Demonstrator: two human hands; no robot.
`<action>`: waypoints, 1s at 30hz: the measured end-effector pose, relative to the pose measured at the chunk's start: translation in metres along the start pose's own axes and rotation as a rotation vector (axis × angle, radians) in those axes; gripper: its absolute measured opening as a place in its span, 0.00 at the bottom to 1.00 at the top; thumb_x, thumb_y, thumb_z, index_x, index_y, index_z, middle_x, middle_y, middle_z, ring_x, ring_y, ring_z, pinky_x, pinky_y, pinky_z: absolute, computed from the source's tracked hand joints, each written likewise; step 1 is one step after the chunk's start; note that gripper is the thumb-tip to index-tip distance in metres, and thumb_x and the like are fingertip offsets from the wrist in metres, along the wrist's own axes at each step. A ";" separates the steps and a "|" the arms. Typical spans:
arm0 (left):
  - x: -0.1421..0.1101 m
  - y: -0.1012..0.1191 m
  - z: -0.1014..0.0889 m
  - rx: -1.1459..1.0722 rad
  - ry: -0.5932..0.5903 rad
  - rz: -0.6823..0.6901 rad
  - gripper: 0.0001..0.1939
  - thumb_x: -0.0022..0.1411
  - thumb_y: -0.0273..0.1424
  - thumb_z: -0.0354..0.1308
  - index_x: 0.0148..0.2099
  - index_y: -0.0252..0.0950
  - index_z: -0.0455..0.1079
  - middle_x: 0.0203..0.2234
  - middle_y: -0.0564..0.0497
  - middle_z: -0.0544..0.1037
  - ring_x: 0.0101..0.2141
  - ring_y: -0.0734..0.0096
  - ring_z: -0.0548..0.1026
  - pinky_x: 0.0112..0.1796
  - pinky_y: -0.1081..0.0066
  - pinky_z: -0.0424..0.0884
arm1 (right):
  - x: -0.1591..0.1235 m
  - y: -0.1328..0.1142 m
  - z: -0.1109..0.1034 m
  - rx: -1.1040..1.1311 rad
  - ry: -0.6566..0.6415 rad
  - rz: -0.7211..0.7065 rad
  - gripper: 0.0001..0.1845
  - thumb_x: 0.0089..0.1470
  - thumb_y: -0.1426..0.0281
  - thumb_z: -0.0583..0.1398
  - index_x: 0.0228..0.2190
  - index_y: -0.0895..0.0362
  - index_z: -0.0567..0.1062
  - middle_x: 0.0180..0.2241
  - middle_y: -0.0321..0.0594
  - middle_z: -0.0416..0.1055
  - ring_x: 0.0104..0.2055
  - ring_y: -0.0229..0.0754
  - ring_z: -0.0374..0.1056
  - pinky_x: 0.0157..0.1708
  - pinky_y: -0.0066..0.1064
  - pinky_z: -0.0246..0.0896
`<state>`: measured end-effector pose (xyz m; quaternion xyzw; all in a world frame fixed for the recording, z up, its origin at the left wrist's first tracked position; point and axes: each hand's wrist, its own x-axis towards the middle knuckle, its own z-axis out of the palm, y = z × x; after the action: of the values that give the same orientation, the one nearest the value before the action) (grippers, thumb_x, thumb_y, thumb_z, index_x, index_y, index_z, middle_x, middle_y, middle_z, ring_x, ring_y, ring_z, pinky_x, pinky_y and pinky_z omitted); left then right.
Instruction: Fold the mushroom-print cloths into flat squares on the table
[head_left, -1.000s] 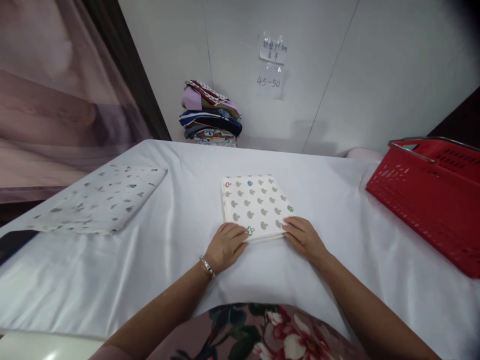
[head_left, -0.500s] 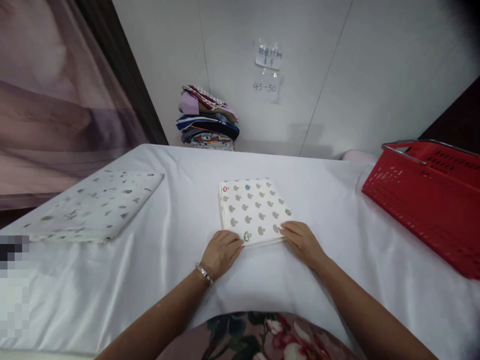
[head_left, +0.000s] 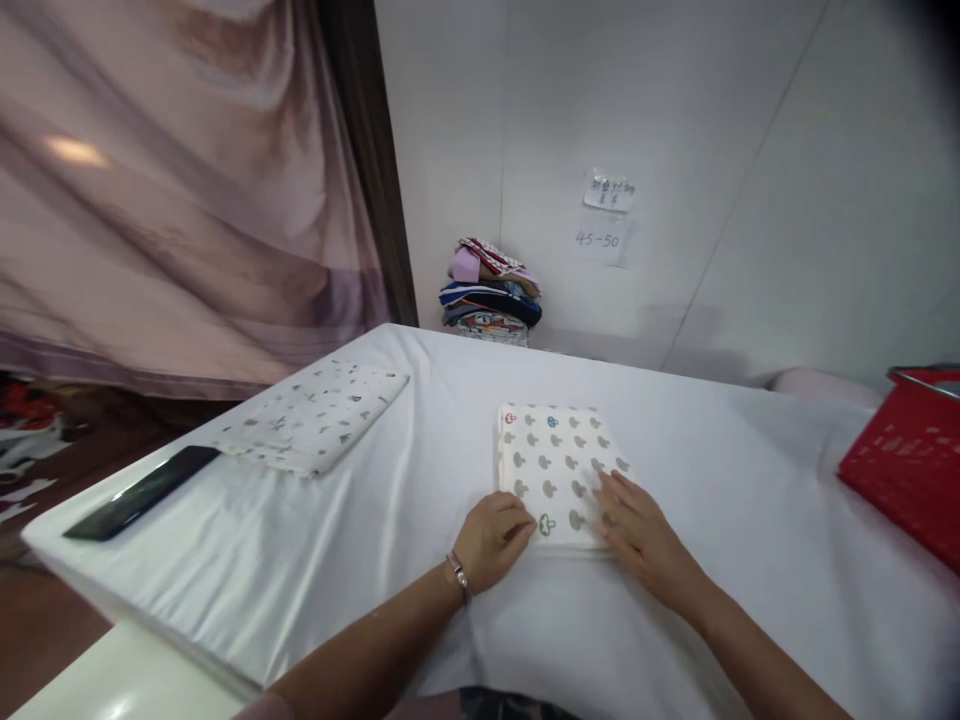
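Note:
A folded white cloth (head_left: 559,465) with grey mushroom prints and a few coloured ones lies flat on the white-covered table (head_left: 435,610) in front of me. At its near left corner is my left hand (head_left: 495,537), fingers bent and closed on the edge. My right hand (head_left: 641,535) is over the near right part, fingers apart and slightly blurred, covering that corner. Off to the left lies another folded white cloth (head_left: 322,415) with small dark prints, which neither hand touches.
A dark flat object (head_left: 142,492) rests at the table's left edge. On the right stands a red basket (head_left: 911,460). Folded fabrics (head_left: 491,290) are stacked against the wall behind the table, beneath paper signs (head_left: 604,240). A pink curtain (head_left: 187,200) hangs at left.
The view has swung left and up, so everything sits further right and lower. My right hand has moved from the cloth's near right corner farther onto its top, fingers spreading.

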<state>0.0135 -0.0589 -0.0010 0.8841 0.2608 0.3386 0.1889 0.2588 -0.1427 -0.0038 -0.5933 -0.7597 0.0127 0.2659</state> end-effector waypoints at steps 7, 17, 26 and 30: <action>0.031 -0.020 0.007 0.071 0.144 -0.071 0.09 0.56 0.28 0.52 0.40 0.38 0.69 0.39 0.48 0.71 0.41 0.66 0.68 0.42 0.63 0.68 | -0.007 0.001 0.032 -0.213 -0.123 -0.067 0.33 0.54 0.57 0.52 0.58 0.50 0.50 0.60 0.44 0.48 0.61 0.53 0.43 0.55 0.54 0.44; 0.042 -0.043 0.009 -0.014 0.131 -0.402 0.06 0.56 0.32 0.52 0.31 0.38 0.69 0.31 0.53 0.71 0.34 0.72 0.68 0.38 0.72 0.65 | 0.018 0.005 -0.006 0.065 -0.169 0.192 0.23 0.58 0.58 0.45 0.50 0.53 0.66 0.57 0.40 0.55 0.61 0.46 0.45 0.57 0.47 0.44; 0.087 -0.065 0.010 -0.013 0.022 -0.953 0.18 0.53 0.47 0.53 0.36 0.38 0.63 0.35 0.50 0.74 0.35 0.67 0.72 0.32 0.72 0.63 | 0.058 0.018 0.027 -0.268 -0.288 0.336 0.29 0.57 0.57 0.43 0.56 0.57 0.57 0.61 0.43 0.44 0.63 0.47 0.35 0.57 0.47 0.35; 0.088 -0.069 0.015 -0.033 0.016 -1.009 0.20 0.52 0.50 0.51 0.36 0.38 0.62 0.33 0.50 0.75 0.35 0.65 0.72 0.31 0.72 0.62 | 0.053 0.020 0.034 -0.328 -0.286 0.328 0.29 0.57 0.57 0.42 0.56 0.55 0.56 0.61 0.41 0.42 0.63 0.45 0.35 0.58 0.44 0.33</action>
<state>0.0566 0.0452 -0.0022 0.6420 0.6519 0.2160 0.3408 0.2540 -0.0789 -0.0187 -0.7357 -0.6753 0.0160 0.0506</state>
